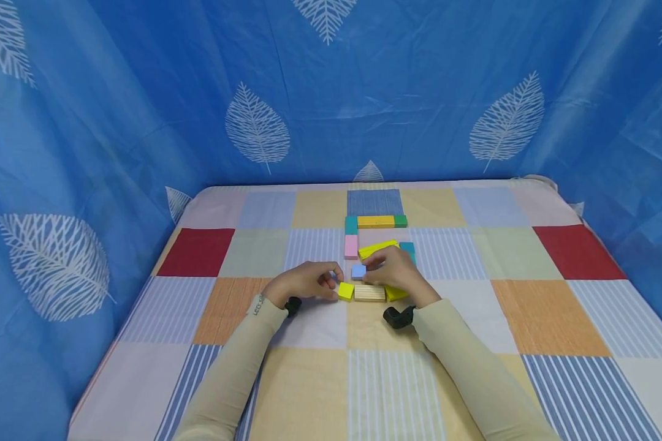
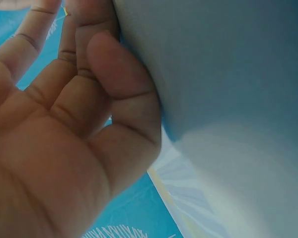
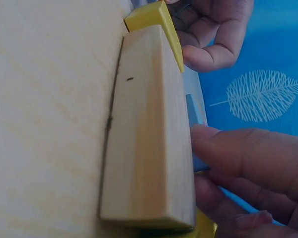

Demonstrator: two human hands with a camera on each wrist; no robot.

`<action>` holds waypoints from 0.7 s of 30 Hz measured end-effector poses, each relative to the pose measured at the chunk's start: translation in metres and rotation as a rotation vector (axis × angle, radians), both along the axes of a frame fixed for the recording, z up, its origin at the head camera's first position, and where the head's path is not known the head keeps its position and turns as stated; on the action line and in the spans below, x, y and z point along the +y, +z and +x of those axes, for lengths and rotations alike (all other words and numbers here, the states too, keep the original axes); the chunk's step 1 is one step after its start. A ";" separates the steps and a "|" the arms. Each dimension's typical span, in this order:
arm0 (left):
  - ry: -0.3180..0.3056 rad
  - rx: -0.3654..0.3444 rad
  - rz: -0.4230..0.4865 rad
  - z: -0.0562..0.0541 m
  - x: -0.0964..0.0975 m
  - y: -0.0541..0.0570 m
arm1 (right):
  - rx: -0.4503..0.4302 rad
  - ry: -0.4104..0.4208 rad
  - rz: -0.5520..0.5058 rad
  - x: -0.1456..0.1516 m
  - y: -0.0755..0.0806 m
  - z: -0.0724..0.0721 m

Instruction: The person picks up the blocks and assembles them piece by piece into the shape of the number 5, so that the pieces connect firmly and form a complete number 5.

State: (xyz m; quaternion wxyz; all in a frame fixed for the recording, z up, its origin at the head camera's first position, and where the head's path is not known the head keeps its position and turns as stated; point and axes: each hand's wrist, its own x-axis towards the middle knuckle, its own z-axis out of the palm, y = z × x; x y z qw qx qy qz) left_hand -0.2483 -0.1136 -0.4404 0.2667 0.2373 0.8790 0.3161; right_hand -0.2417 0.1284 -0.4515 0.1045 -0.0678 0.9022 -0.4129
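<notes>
My left hand (image 1: pixel 308 282) is at a small yellow block (image 1: pixel 346 291), thumb and forefinger at its left side. The right wrist view shows the left thumb (image 3: pixel 203 58) right at the edge of that yellow block (image 3: pixel 148 17). In the left wrist view the left fingers (image 2: pixel 84 99) are bent. My right hand (image 1: pixel 393 268) pinches a small blue block (image 1: pixel 358 272) from its right side, the block mostly hidden in the right wrist view behind a plain wooden block (image 3: pixel 139 134). This ridged wooden block (image 1: pixel 369 293) lies just right of the small yellow one.
Behind the hands, a row has a teal block (image 1: pixel 350 225), an orange block (image 1: pixel 375 222) and a green block (image 1: pixel 399 221). A pink block (image 1: pixel 350 247), a slanted yellow block (image 1: pixel 377 248) and another teal block (image 1: pixel 406 247) lie nearer. Under the right hand shows a yellow block (image 1: pixel 395 294). Blue curtains surround the patchwork-covered table (image 1: pixel 287 392).
</notes>
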 end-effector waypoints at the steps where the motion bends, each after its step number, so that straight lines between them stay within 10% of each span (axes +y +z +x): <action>1: 0.002 -0.001 -0.002 0.000 0.000 0.000 | 0.003 0.001 0.009 0.000 0.000 0.000; 21: -0.001 -0.001 -0.009 -0.002 0.001 -0.002 | 0.075 0.096 -0.159 0.029 0.006 0.012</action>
